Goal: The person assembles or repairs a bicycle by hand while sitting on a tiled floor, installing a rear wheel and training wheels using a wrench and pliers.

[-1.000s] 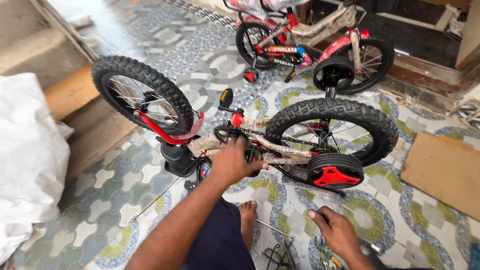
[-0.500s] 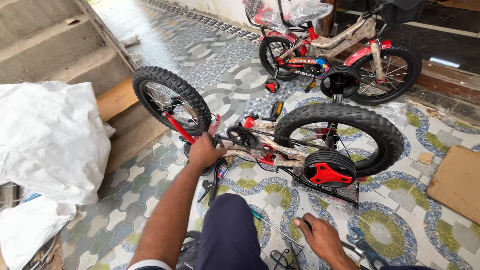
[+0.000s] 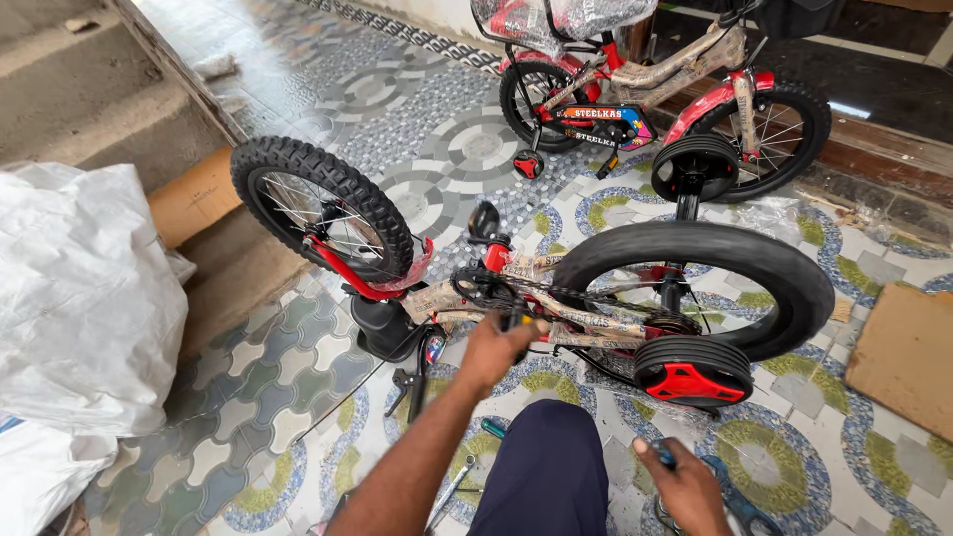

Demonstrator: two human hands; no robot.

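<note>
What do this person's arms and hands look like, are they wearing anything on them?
Both are bare. The left hand has no glove, ring or watch, and the forearm behind it shows no sleeve down to the picture's edge. The right hand is bare too, as is what little shows of its wrist. No markings show on either.

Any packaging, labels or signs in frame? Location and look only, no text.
White sack: left, bulky, crumpled woven plastic.
Cardboard sheet: right edge, flat, brown.
Frame label: upright bicycle at top, dark panel, coloured lettering.
Plastic wrap: clear, over that bicycle's front.
No signs or screens.
</note>
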